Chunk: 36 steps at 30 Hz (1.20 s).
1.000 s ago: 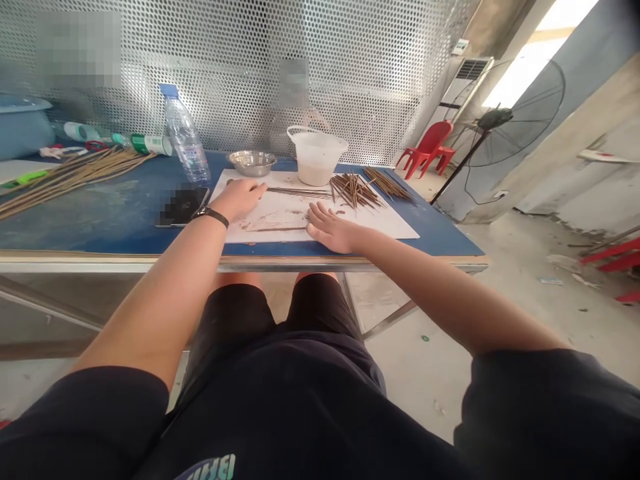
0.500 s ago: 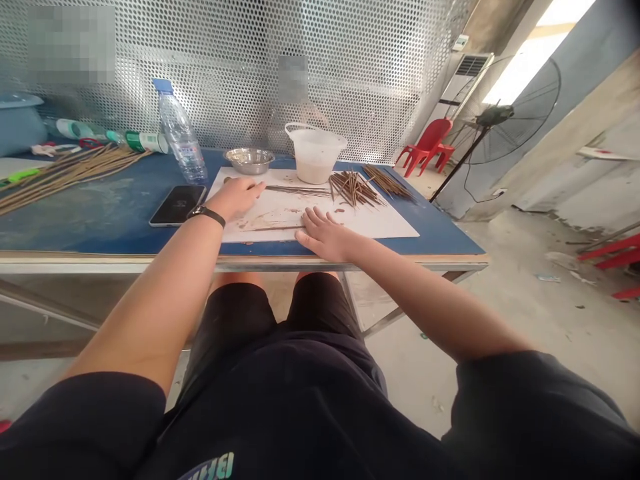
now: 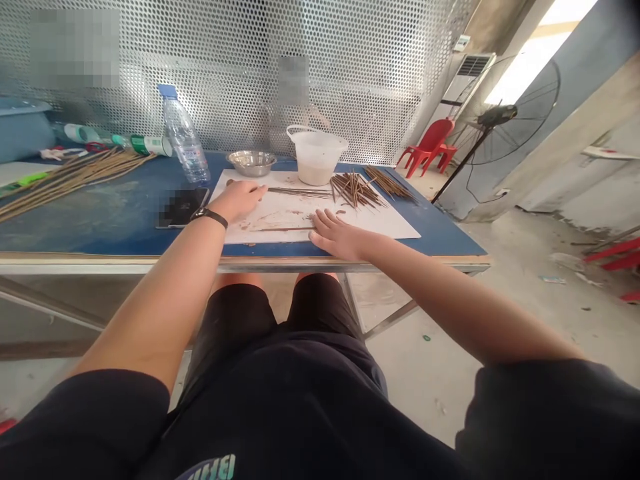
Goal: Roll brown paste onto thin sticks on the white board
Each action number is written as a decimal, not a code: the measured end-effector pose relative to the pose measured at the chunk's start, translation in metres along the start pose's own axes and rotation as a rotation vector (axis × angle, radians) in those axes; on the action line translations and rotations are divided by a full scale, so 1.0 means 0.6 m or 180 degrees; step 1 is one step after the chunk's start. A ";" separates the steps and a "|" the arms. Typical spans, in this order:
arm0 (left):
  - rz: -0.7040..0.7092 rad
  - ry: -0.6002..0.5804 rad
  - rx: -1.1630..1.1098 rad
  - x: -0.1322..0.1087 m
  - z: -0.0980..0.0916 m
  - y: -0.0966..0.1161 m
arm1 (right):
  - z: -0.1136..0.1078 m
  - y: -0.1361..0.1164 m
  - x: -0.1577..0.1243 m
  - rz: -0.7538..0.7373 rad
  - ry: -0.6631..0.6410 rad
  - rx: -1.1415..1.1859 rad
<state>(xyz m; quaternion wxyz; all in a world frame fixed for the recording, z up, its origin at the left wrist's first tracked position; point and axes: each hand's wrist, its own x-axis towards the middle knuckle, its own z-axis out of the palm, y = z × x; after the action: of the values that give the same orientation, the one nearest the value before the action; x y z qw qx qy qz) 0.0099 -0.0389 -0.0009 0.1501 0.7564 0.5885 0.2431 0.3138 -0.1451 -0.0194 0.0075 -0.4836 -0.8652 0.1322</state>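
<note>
We note left hand (image 3: 239, 201) curled on white board (image 3: 373, 227), grip on thin brown stick (image 3: 300, 192) unclear; right hand (image 3: 340, 237) open, flat on board. Stick pile (image 3: 355, 190) at board's far edge: careless sweep could scatter it, sharp tips prick palm.

Your left hand (image 3: 239, 201) hides whatever lies under its palm, so you cannot tell whether it grips the thin sticks (image 3: 300, 192); the phone (image 3: 183, 207) is blurred over; the blue tub (image 3: 23, 130) is cut off by the left edge; so are the long cane strips (image 3: 65, 179).
</note>
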 end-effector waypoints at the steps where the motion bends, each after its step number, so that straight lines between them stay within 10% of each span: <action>1: -0.0003 0.0006 -0.0025 0.001 0.000 -0.001 | 0.003 0.001 -0.021 -0.0053 -0.0021 0.0015; 6: -0.0001 0.0000 -0.0097 0.009 0.003 -0.007 | 0.011 0.002 -0.070 -0.0123 -0.0021 0.0063; 17: 0.0140 0.0142 0.0025 0.007 0.010 -0.012 | -0.013 0.055 0.069 0.0214 0.0051 -0.0158; 29: 0.0140 -0.0032 -0.0036 0.014 0.012 -0.023 | 0.016 0.053 -0.063 -0.0184 0.0089 -0.0061; 36: 0.0125 -0.0042 -0.0065 0.025 0.016 -0.036 | -0.006 0.063 0.018 0.0126 0.0323 -0.0050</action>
<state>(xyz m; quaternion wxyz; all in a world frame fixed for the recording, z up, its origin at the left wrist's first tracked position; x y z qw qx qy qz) 0.0002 -0.0181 -0.0172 0.1569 0.7678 0.5700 0.2470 0.3401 -0.1164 -0.0259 0.0449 -0.5067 -0.8551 0.1008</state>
